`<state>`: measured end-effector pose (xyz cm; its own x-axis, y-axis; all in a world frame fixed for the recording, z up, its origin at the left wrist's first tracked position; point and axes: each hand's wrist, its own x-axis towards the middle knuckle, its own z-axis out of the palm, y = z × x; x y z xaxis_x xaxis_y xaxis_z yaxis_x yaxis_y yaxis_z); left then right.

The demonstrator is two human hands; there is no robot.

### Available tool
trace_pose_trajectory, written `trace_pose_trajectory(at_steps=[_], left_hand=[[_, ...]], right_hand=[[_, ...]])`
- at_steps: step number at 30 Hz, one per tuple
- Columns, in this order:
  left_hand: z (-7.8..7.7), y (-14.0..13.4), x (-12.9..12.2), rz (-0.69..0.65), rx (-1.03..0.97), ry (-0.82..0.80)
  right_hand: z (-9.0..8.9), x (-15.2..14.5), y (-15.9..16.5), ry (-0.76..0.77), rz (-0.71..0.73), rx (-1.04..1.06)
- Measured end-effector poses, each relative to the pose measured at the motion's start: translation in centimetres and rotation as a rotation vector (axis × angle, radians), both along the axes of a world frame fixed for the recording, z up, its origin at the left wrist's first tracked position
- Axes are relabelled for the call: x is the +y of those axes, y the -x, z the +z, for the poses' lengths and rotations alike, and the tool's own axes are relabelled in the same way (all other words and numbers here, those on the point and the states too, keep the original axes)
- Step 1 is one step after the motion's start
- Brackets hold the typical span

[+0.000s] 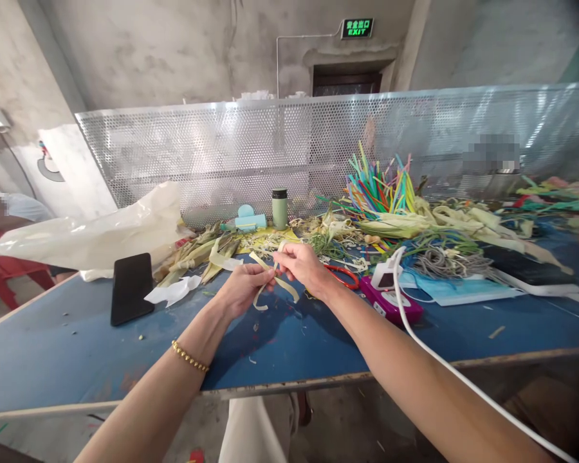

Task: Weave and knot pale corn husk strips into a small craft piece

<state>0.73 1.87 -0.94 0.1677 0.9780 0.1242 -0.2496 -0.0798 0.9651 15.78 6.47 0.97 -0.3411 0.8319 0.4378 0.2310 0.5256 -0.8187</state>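
Pale corn husk strips (289, 292) cross each other between my two hands, above the near middle of the blue table. My left hand (245, 289) pinches them from the left, thumb on top. Close beside it, my right hand (300, 263) is closed with thumb and forefinger on the same strips. The loose ends hang below and stick out above the fingers; the exact crossing is partly covered by the fingertips. Behind my left hand lie a curved husk piece (222, 259) and a pile of dry husks (188, 254).
A black phone (132, 289) and white scrap (172, 291) lie left, near a plastic bag (125, 228). Behind stand a green tumbler (279, 212) and colourful pipe cleaners (379, 186). A purple device (390, 305) sits right, with a white cable (415, 337) crossing the table edge.
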Motion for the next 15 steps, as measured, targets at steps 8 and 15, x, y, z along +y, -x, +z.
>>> trace_pose_trajectory(at_steps=[8,15], left_hand=[[1.0,0.7,-0.3,0.003,-0.123,-0.111],[1.2,0.9,-0.4,-0.002,-0.179,-0.028]], right_hand=[[0.5,-0.3,-0.7,-0.024,0.08,-0.079],[0.6,-1.2,-0.3,-0.026,0.177,-0.043]])
